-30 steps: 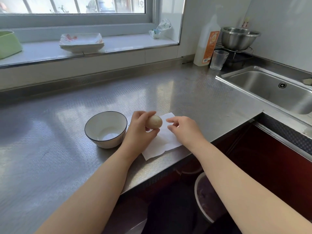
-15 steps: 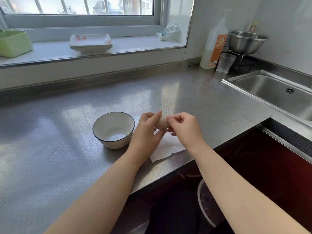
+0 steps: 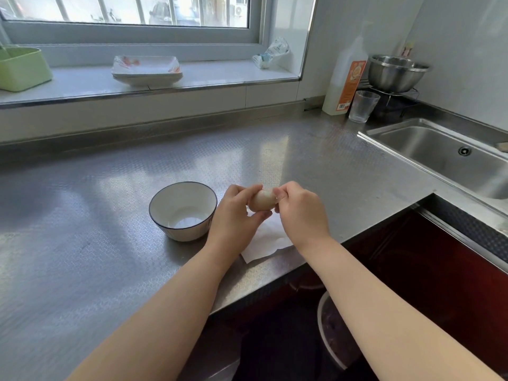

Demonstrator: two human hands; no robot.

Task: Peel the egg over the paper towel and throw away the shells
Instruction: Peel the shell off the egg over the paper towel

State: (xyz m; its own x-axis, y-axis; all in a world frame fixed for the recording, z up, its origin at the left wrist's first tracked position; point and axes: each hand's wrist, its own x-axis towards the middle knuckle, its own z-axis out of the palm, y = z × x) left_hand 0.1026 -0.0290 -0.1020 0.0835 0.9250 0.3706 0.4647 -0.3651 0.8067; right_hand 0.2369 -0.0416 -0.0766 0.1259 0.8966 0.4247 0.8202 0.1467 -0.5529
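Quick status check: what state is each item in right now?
egg: held above the paper towel, shell mostly on
left hand: gripping egg
right hand: pinching egg's top
paper towel: flat on counter
bowl: upright, empty
drinking glass: upright, looks empty

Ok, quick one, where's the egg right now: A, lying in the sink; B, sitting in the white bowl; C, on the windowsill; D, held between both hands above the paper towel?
D: the egg is pinched between the left hand and the right hand, above the paper towel; the bowl holds no egg.
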